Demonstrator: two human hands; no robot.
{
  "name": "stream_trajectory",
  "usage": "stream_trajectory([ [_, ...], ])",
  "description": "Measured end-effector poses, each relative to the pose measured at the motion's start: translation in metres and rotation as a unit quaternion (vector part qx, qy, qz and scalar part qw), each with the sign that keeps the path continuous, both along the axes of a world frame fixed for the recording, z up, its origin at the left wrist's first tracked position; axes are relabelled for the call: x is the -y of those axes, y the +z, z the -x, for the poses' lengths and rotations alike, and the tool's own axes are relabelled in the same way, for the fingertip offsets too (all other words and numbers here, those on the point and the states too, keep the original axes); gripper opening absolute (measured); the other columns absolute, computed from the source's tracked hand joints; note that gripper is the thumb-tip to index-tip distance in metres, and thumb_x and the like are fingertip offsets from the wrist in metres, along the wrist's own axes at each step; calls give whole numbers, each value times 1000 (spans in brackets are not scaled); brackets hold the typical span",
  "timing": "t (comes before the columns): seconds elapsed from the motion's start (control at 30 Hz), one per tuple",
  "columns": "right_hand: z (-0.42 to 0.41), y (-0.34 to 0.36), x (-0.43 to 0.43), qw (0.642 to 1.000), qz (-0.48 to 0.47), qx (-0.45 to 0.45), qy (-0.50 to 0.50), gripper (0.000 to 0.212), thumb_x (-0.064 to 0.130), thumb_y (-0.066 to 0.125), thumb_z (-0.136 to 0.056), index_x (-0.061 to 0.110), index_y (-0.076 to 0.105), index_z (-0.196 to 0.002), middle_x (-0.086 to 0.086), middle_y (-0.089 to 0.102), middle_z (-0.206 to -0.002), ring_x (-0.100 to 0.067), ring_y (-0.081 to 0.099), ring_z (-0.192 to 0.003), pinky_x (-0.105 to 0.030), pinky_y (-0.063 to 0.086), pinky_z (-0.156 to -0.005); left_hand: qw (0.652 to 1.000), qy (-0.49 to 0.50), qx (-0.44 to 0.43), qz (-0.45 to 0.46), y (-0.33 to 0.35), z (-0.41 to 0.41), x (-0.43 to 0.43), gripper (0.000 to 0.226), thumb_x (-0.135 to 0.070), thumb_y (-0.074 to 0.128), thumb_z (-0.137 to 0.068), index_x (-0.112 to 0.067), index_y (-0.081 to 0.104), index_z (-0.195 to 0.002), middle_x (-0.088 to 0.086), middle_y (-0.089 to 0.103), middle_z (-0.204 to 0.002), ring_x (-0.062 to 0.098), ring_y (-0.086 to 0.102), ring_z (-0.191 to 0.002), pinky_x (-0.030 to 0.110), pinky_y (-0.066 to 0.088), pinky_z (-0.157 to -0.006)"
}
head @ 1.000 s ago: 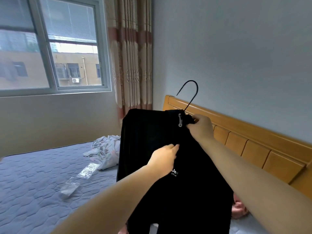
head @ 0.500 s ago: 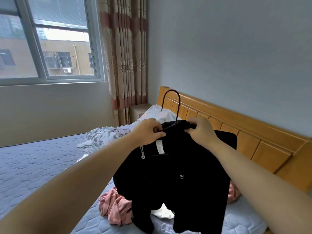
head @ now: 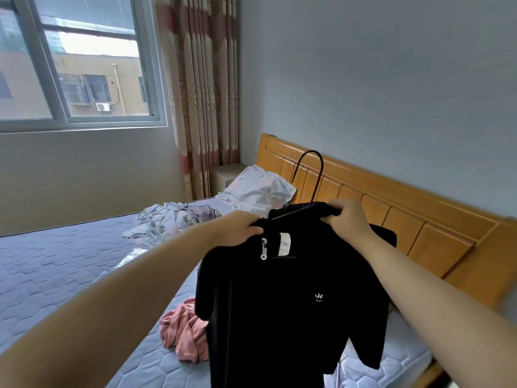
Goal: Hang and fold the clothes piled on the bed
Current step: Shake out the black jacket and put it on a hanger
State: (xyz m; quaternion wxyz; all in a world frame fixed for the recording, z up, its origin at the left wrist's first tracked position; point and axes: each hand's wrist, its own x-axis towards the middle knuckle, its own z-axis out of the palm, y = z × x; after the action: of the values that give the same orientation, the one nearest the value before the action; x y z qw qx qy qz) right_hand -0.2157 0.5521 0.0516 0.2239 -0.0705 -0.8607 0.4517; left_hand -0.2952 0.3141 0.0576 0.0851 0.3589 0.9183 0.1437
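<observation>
Soft daylight enters through the window (head: 81, 71), whose sky patch is blown out white. Away from the window the room is dim and bluish, shadows faint. The black shirt (head: 279, 303) shows almost no fold detail. Wide-angle bending curves the window's frame and stretches the forearms at the lower corners.

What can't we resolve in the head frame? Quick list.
- Dark wire hanger: head view, only the hook and a short stretch of arm show; the black short-sleeved shirt covers the rest.
- Shirt hem: cut off by the bottom edge.
- White neck label and small chest logo: print too small to read.
- Left hand fingers: curled into the collar, hidden.
- Pink garment: partly behind the shirt.
</observation>
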Motion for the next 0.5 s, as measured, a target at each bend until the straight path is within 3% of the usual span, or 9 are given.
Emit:
stream_trajectory([
  [0.13, 2, 1, 3, 999, -15, 21, 24, 19, -1, 63, -85, 13, 74, -90, -1, 70, -86, -17, 65, -86, -24, 48, -74, 989, 16, -48, -140, -3, -16, -28, 16, -24, 47, -99, -15, 52, -87, -4, 49, -80, 20, 53, -84, 27, 30, -66],
  [0.17, 2, 1, 2, 999, -48, 18, 9, 16, 2, 62, -86, 12, 74, -92, -1, 69, -90, -19, 62, -90, -28, 47, -79, 984, 36, -66, -159, -3, -16, -31, 16, -24, 48, -99, -16, 53, -86, -5, 48, -78, 20, 52, -82, 28, 31, -65],
  [0.2, 2, 2, -1, 990, -139, -4, -35, 13, 7, 63, -87, 11, 74, -90, -2, 66, -91, -22, 58, -92, -33, 45, -80, 980, 56, -83, -172, -3, -15, -33, 17, -25, 49, -98, -17, 51, -84, -4, 48, -77, 21, 52, -82, 29, 32, -64],
  [0.27, -1, 5, -9, 910, -380, -89, -137, 17, 12, 63, -86, 8, 72, -72, -2, 55, -77, -25, 48, -83, -34, 37, -72, 972, 91, -106, -190, -5, -13, -33, 20, -26, 50, -97, -18, 47, -80, -1, 52, -79, 24, 54, -85, 31, 37, -66],
  [0.3, -6, 9, -13, 869, -457, -95, -162, 25, 10, 60, -85, 8, 66, -60, -1, 45, -68, -23, 42, -76, -32, 32, -68, 968, 107, -113, -198, -6, -12, -31, 19, -27, 51, -97, -17, 48, -80, 0, 53, -81, 26, 55, -87, 32, 40, -68],
  [0.33, -12, 15, -15, 856, -490, -45, -158, 30, 7, 56, -83, 10, 57, -53, 2, 37, -62, -21, 38, -72, -29, 28, -66, 963, 123, -120, -206, -7, -12, -30, 18, -27, 52, -96, -16, 51, -82, 1, 54, -82, 27, 55, -89, 33, 41, -70],
  [0.43, -21, 35, -17, 887, -414, 115, -170, 29, 1, 47, -79, 12, 38, -53, 1, 32, -55, -19, 36, -57, -24, 22, -50, 957, 147, -135, -212, -7, -12, -25, 16, -26, 56, -93, -11, 61, -91, 4, 59, -86, 27, 56, -90, 34, 42, -71],
  [0.5, -19, 53, -16, 897, -367, 144, -199, 28, 2, 47, -79, 12, 37, -54, 0, 35, -54, -17, 34, -49, -23, 21, -45, 955, 150, -139, -214, -8, -13, -23, 13, -25, 59, -91, -12, 61, -91, 4, 61, -87, 27, 56, -90, 34, 42, -70],
])
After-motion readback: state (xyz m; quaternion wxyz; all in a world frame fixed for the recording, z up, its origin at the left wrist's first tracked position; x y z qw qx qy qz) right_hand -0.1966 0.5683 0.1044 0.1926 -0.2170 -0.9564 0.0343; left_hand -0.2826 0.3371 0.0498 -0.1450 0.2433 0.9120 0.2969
